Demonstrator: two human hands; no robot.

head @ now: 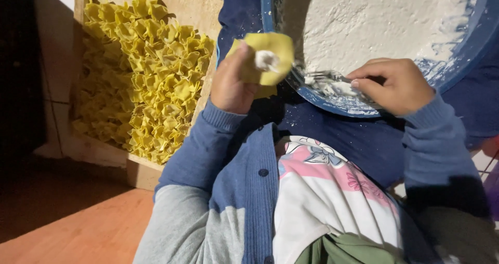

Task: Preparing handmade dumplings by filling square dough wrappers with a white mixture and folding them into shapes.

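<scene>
Orange-brown flooring fills the lower left of the view, and a pale wooden tray sits on it, crowded with rows of folded yellow dumplings. To the right of that tray, a blue bowl rests on the person's lap, its inside smeared with white filling that thins toward the rim.

The left hand is held just beside the bowl's near edge, between the bowl and the tray. It is cupped, with thumb and fingers pinching a round yellow dumpling wrapper. A small dab of white filling lies in the middle of the wrapper. The wrapper is open, not yet folded.

The right hand rests over the bowl's lower rim, fingers curled tight around the handle of a metal fork. The fork's tines point toward the wrapper and carry clumps of filling; they lie on the bowl's inner wall, near the wrapper but apart from it.

Both wrists are covered by blue knit cardigan sleeves.
</scene>
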